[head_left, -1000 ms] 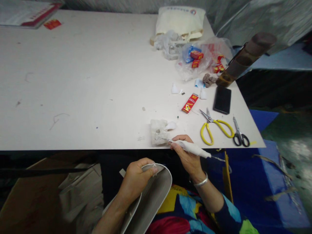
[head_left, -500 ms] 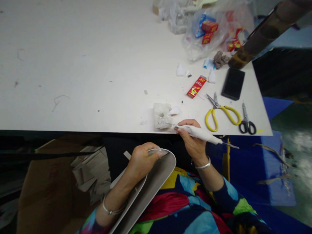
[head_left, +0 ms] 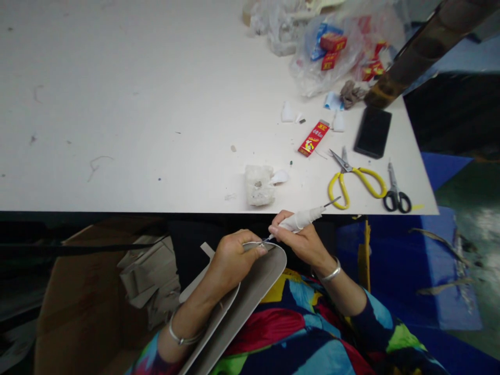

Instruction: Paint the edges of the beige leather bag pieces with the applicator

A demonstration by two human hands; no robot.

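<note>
My left hand (head_left: 232, 258) is closed on the rounded end of a grey, curved sole-shaped piece (head_left: 250, 294) that rests on my lap below the table edge. My right hand (head_left: 302, 242) grips a white-wrapped awl (head_left: 302, 220) like a pen. Its metal tip touches the grey piece's rim right beside my left fingertips. A whitish lump (head_left: 258, 185) sits on the white table (head_left: 136, 104) just above both hands.
Yellow scissors (head_left: 357, 179) and black scissors (head_left: 396, 192) lie near the table's right front edge. A black phone (head_left: 373, 133), a red box (head_left: 313, 138) and a plastic bag of small boxes (head_left: 336, 47) sit behind them. A cardboard box (head_left: 78, 291) stands below left.
My right hand has drawn the awl back from the whitish lump on the table and brought its tip down to the grey piece's rim. The left hand has kept its hold.
</note>
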